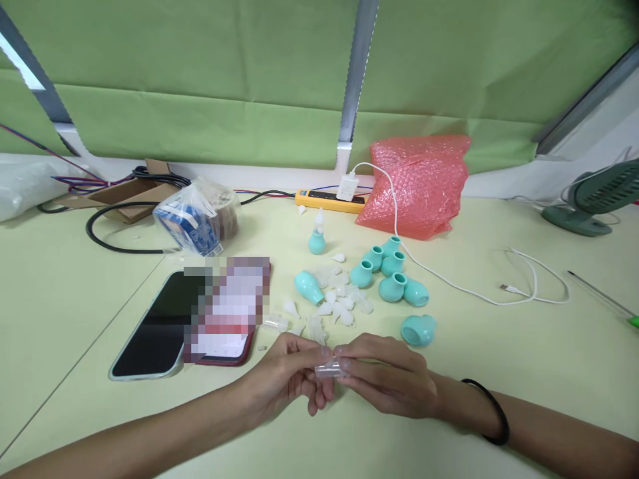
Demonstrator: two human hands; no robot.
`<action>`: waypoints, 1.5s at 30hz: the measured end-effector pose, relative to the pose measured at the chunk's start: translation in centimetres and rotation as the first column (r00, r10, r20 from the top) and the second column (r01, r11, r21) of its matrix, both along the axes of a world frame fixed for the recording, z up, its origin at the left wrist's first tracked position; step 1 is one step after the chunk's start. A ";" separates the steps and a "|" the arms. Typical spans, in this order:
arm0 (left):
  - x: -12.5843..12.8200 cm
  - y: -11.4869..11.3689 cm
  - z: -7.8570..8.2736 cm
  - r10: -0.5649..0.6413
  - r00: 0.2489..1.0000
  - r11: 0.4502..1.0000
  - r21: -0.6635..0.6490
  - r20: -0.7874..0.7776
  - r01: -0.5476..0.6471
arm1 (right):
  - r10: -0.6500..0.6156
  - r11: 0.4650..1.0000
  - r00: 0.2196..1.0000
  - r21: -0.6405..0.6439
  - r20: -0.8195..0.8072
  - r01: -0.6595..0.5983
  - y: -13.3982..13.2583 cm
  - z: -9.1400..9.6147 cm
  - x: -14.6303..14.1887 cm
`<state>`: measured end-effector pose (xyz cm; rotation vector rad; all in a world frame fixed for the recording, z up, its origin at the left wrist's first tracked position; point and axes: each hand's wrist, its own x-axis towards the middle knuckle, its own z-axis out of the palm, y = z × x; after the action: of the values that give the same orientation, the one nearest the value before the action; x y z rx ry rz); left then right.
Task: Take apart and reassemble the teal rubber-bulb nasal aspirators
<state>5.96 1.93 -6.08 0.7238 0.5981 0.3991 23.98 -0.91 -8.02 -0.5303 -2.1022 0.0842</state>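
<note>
My left hand [289, 379] and my right hand [387, 382] meet just above the table's near middle. Both pinch a small clear plastic piece [329, 369] between their fingertips. Just beyond them lies a heap of clear plastic tips and caps [337, 296]. A teal rubber bulb [309, 287] lies on its side left of the heap. Several more teal bulbs [392, 273] stand in a cluster at the right, and one bulb [418, 330] lies near my right hand. One bulb fitted with a clear tip [317, 238] stands upright farther back.
Two phones [160, 326] lie at the left. A plastic bag of packets [197, 216], a cardboard box [124, 196] and black cables sit behind them. A yellow power strip [329, 199], pink bubble wrap [419, 183], a white charging cable [519, 283] and a green fan [594, 196] lie at the back and right.
</note>
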 end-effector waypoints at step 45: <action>-0.3 0.7 0.8 0.018 0.998 0.992 0.125 -0.061 -0.011 | 0.122 0.803 0.979 -0.563 -0.166 -0.196 0.3 3.5 0.3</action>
<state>5.65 2.59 -5.23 0.8541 0.6416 0.4314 24.25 -0.59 -4.55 -0.6800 -1.9771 0.8593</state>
